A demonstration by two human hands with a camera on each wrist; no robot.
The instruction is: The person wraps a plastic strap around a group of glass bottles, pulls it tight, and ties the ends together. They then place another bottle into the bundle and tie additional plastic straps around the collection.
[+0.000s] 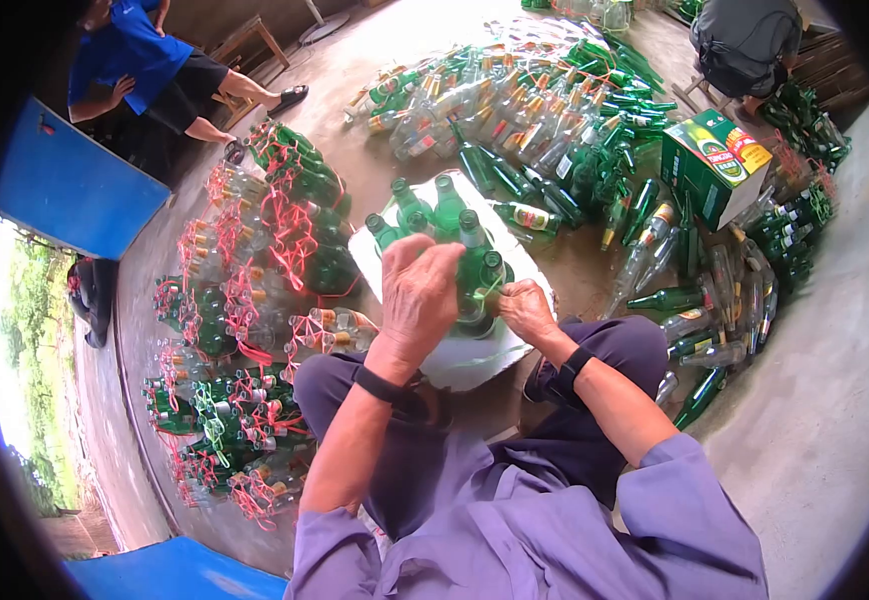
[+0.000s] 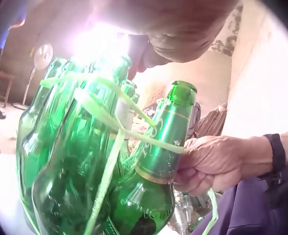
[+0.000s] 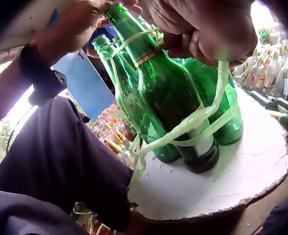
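Observation:
Several green bottles [image 1: 447, 205] stand bunched on a white-topped block [image 1: 515, 255]. Pale green strapping [image 2: 110, 115] loops around their necks, and in the right wrist view another band [image 3: 183, 128] circles the bodies. The left hand [image 1: 420, 300] is over the bottle tops with bent fingers; its fingertips are partly hidden, so what it grips is unclear. Beside the nearest bottle's neck, the right hand [image 1: 530, 312] pinches the strapping with curled fingers, and a loose tail [image 2: 212, 213] hangs below it.
Strapped bundles of bottles [image 1: 245, 260] stand on the left. Loose bottles [image 1: 525, 100] lie in a heap ahead and on the right, around a green carton [image 1: 700, 165]. Two other people are at the far left and far right. Knees flank the block.

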